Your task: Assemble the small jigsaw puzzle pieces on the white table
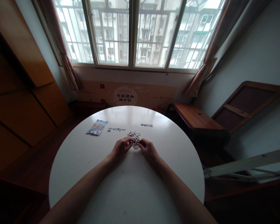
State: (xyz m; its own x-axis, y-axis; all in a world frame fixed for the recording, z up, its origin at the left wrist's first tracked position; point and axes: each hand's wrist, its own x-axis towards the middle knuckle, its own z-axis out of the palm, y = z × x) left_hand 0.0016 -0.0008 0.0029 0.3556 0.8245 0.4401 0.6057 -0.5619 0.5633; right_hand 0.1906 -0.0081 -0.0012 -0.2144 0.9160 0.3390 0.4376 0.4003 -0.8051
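A small heap of jigsaw puzzle pieces point(134, 135) lies on the round white table point(130, 186), between my two hands. At its left edge my left hand point(122, 147) is closed, with thumb and fingers pinched around what looks like a puzzle piece. My right hand point(148, 149) touches the heap from the right, its fingertips pressed together. Whatever is between those right fingertips is too small to make out. Behind the heap, to the left, is a joined strip of puzzle pieces point(116, 129). A shorter joined strip point(146, 125) lies farther back on the right.
A printed picture packet point(97, 127) lies on the table's left side. Beyond the table are a wooden bench point(198, 116), a banner point(144, 93) under the barred window, and orange cabinets point(11, 115) on the left. A pale metal frame point(242, 163) stands at right.
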